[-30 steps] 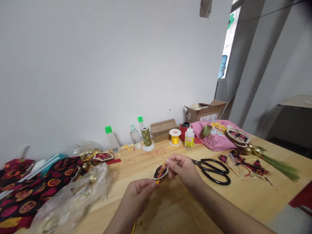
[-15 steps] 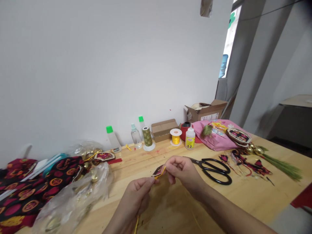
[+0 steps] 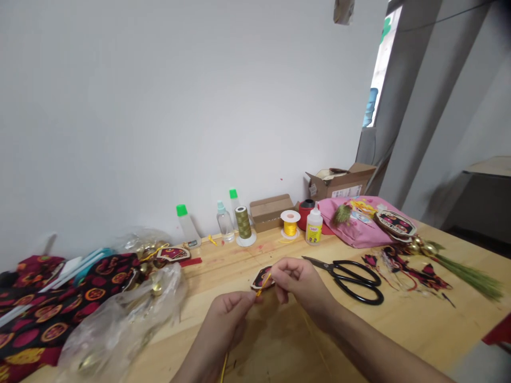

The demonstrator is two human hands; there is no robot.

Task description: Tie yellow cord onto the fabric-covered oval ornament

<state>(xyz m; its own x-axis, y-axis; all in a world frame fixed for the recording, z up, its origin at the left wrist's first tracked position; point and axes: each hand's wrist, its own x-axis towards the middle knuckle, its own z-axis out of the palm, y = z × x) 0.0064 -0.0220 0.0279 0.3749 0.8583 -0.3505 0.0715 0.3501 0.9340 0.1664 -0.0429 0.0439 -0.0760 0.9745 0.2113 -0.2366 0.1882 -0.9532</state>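
Both hands pinch a thin yellow cord (image 3: pixel 264 285) above the table. My left hand (image 3: pixel 233 314) is closed on it between thumb and forefinger, and a tail of cord hangs below that hand. Slightly higher and to the right, my right hand (image 3: pixel 297 279) grips the cord with its fingertips. Just behind the fingers lies a dark red fabric ornament (image 3: pixel 260 277) with a pale edge, partly hidden by my right hand. Whether the cord is fastened to the ornament I cannot tell. Black-handled scissors (image 3: pixel 347 274) lie to the right, their blades close to my right hand.
Along the wall stand bottles with green caps (image 3: pixel 187 229), an olive thread spool (image 3: pixel 243 226), a yellow cord spool (image 3: pixel 290 226) and a glue bottle (image 3: pixel 314 229). Patterned cloth (image 3: pixel 51 319) and a plastic bag (image 3: pixel 120 319) cover the left. A pink bag (image 3: pixel 351 223) and fabric scraps (image 3: pixel 419 271) lie right.
The yellow cord between my hands has become shorter in view, and more of the ornament shows behind them. The view has shifted slightly; both hands keep their pinch.
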